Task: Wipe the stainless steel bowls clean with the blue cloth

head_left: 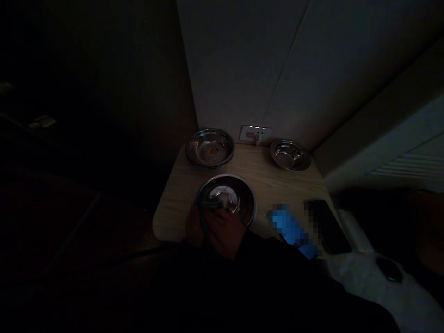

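In the dim light a shiny steel bowl (248, 196) sits at the near middle of a small wooden table. Both my hands are close together at its near left rim. My left hand (194, 227) is closed round the rim side, on a dark bluish cloth (204, 218). Lying partly over the bowl, my right hand (224, 230) has its fingers bent onto the same cloth. Some of the cloth reaches inside the bowl. Darkness hides the exact finger positions.
Stacked steel basins (199, 147) stand at the back left of the table (173, 199), and a smaller steel bowl (294, 159) at the back right. A lit phone (291, 229) and a dark phone (329, 226) lie on the right. A wall socket (255, 133) is behind.
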`<act>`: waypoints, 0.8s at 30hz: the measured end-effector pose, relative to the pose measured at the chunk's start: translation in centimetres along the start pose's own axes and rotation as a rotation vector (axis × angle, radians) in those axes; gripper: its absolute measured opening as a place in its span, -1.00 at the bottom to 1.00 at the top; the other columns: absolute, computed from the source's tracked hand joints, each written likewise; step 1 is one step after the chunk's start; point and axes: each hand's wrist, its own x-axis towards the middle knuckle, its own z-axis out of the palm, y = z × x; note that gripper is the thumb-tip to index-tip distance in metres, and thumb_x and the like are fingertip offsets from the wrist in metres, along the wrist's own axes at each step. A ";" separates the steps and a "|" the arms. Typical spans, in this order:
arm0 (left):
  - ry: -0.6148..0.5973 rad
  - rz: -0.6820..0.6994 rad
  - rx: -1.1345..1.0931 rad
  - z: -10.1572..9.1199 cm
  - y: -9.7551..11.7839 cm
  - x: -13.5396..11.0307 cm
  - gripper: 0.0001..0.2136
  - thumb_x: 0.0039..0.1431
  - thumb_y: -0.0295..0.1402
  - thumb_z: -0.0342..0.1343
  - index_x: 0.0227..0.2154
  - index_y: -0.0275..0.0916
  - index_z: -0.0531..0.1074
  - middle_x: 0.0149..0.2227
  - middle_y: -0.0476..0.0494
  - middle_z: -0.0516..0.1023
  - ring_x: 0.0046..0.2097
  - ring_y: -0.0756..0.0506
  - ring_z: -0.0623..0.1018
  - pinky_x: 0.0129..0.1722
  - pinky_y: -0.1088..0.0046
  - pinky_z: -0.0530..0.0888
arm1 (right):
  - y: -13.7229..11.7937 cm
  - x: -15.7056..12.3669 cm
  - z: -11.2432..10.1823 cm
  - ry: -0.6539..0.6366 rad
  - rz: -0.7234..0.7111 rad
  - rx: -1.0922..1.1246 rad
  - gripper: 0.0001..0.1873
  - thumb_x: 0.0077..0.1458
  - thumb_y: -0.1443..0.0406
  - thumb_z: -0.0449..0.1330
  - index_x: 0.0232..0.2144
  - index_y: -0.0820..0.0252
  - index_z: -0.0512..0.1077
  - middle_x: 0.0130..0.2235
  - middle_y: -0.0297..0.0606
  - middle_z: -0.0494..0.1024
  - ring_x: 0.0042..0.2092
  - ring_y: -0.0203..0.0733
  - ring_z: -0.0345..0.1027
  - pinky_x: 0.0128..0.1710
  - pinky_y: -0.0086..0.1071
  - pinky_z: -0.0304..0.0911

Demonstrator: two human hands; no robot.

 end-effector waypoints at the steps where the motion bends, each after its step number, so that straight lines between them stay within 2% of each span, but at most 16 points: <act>1: 0.008 -0.002 0.019 0.0 0.1 0.0 -0.78 0.01 -0.15 0.05 -0.45 -0.19 0.45 -0.31 -0.23 0.57 -0.04 -0.29 0.47 0.04 0.13 0.35 | 0.4 -0.6 -0.3 -0.032 -0.023 -0.028 -0.48 0.22 0.20 -0.05 0.19 0.30 0.15 0.19 -0.09 0.30 0.07 0.01 0.16 0.00 -0.02 0.12; 3: 0.011 -0.007 0.036 0.2 0.6 0.0 -0.76 0.04 -0.16 0.03 -0.41 -0.22 0.45 -0.29 -0.24 0.57 -0.08 -0.28 0.49 0.01 0.15 0.37 | 1.6 -1.8 -1.3 -0.106 -0.087 -0.085 -0.48 0.19 0.17 -0.02 0.14 0.30 0.22 0.15 -0.07 0.35 0.05 0.05 0.18 -0.02 0.02 0.08; 7: 0.002 -0.016 -0.001 0.6 1.9 -0.6 -0.63 0.19 -0.16 -0.18 -0.36 -0.26 0.47 -0.28 -0.26 0.58 -0.18 -0.20 0.53 -0.15 0.26 0.46 | 3.8 -3.6 -3.6 -0.228 -0.165 -0.203 -0.53 0.11 0.17 0.07 0.02 0.31 0.35 0.02 -0.03 0.48 -0.03 0.06 0.23 -0.09 -0.01 0.07; 10: 0.029 -0.036 -0.042 0.8 2.5 -1.1 -0.63 0.17 -0.11 -0.13 -0.36 -0.27 0.48 -0.28 -0.25 0.59 -0.17 -0.18 0.54 -0.16 0.31 0.46 | 4.3 -3.9 -4.4 -0.274 -0.186 -0.247 -0.55 0.10 0.18 0.08 0.00 0.32 0.37 -0.01 -0.03 0.50 -0.03 0.05 0.23 -0.09 -0.03 0.06; 16: -0.107 -0.107 -0.204 0.7 2.7 -1.2 -0.52 0.18 -0.02 -0.19 -0.30 -0.32 0.49 -0.26 -0.24 0.60 -0.20 -0.16 0.56 -0.15 0.32 0.47 | 2.6 -3.3 -2.4 -0.232 -0.141 -0.192 -0.46 0.12 0.21 0.04 0.12 0.36 0.25 0.14 -0.02 0.36 0.05 0.07 0.16 -0.02 -0.01 0.06; 21: -0.110 -0.122 -0.124 0.5 2.3 -0.8 -0.56 0.19 -0.07 -0.19 -0.34 -0.30 0.48 -0.28 -0.25 0.60 -0.19 -0.17 0.56 -0.13 0.30 0.47 | 1.1 -1.9 -1.2 -0.174 -0.129 -0.126 -0.45 0.15 0.22 -0.01 0.15 0.39 0.20 0.17 -0.02 0.33 0.06 0.06 0.15 0.00 -0.01 0.09; 24: -0.090 -0.090 -0.070 0.2 1.5 -0.4 -0.60 0.18 -0.08 -0.17 -0.41 -0.26 0.46 -0.35 -0.23 0.58 -0.20 -0.20 0.54 -0.08 0.21 0.44 | 0.6 -0.7 -1.0 -0.124 -0.092 -0.098 -0.44 0.18 0.21 -0.05 0.17 0.39 0.16 0.19 -0.03 0.28 0.08 0.07 0.12 -0.02 -0.01 0.13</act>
